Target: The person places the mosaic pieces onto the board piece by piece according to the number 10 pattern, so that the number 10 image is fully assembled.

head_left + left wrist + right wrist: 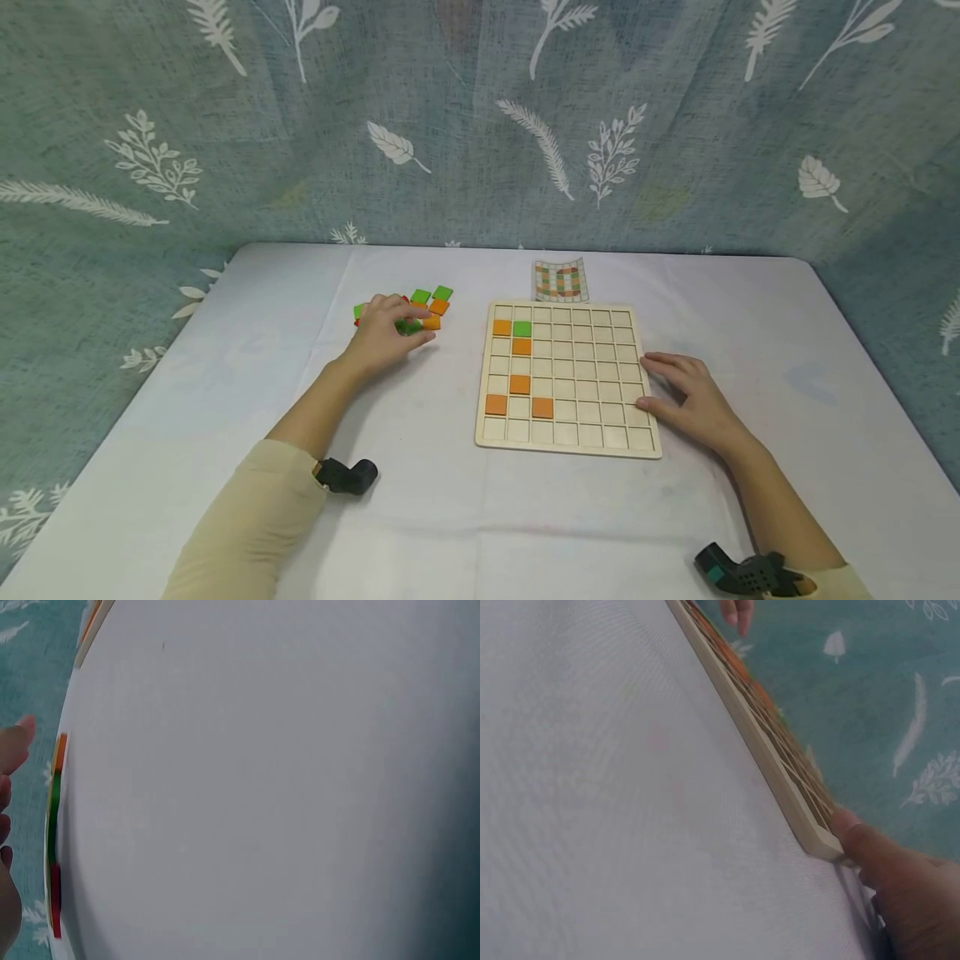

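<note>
My left hand (381, 335) hovers over a cluster of small square tiles in the head view, thumb and index finger parted around an orange tile (432, 322). Green tiles (442, 292) and a few red ones lie in the same cluster, partly covered by the hand. In the left wrist view, the thumb (16, 746) shows beside the row of tiles (54, 817). My right hand (693, 400) rests against the right edge of a wooden grid board (570, 450), thumb and fingertips touching its rim. Several orange tiles (496, 404) and one green tile (522, 328) sit in the board's left columns.
Behind the board lies a small card (561, 282) printed with a coloured grid pattern. A white cloth (420, 500) covers the table, and a teal leaf-print curtain (465, 150) hangs behind it. Each wrist wears a black camera (348, 477).
</note>
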The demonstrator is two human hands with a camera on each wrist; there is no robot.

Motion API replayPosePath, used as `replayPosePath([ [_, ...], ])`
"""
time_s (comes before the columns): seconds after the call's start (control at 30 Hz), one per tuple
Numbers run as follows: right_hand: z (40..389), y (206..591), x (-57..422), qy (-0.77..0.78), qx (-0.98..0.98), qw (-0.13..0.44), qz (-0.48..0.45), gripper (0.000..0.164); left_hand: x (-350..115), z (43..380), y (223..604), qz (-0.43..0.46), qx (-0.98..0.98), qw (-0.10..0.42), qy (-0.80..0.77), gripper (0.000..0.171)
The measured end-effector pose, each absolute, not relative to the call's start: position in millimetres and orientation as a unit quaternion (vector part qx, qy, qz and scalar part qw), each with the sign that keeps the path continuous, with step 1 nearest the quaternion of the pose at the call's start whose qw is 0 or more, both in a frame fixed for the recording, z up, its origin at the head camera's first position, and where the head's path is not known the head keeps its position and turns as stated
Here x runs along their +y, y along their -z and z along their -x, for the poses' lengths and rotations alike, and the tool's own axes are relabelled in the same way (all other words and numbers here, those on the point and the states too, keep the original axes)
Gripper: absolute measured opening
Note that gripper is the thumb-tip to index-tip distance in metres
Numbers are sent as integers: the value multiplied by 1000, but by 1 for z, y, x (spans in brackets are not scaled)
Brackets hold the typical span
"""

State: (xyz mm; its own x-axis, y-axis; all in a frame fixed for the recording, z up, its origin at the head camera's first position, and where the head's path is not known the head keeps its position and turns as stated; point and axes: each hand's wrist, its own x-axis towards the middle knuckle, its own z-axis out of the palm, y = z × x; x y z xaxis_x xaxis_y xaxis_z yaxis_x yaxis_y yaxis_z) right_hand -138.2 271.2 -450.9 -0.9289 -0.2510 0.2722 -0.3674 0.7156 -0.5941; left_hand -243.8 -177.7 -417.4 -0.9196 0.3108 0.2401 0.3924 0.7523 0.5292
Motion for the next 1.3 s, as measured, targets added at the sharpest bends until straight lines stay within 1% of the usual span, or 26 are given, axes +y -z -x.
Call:
replayPosePath([
  [0.27, 137, 450, 272, -339, -923, 81, -161, 61, -197, 245, 420, 142, -948, 58, 278, 33],
  [0.57, 135, 450, 271, -342, -922, 79, -160, 61, -199, 248, 426, 128, -955, 57, 262, 37],
  [0.7, 136, 450, 270, -341, -924, 76, -159, 61, -200, 247, 427, 124, -956, 51, 260, 36],
  [0.83, 137, 450, 269, -336, -925, 77, -160, 61, -201, 244, 426, 133, -958, 53, 249, 33],
  [1.03, 138, 449, 270, -333, -926, 80, -160, 61, -200, 240, 425, 173, -957, 64, 225, 31],
  [1.3, 139, 449, 269, -333, -927, 74, -157, 61, -201, 237, 426, 178, -945, 57, 270, 27],
])
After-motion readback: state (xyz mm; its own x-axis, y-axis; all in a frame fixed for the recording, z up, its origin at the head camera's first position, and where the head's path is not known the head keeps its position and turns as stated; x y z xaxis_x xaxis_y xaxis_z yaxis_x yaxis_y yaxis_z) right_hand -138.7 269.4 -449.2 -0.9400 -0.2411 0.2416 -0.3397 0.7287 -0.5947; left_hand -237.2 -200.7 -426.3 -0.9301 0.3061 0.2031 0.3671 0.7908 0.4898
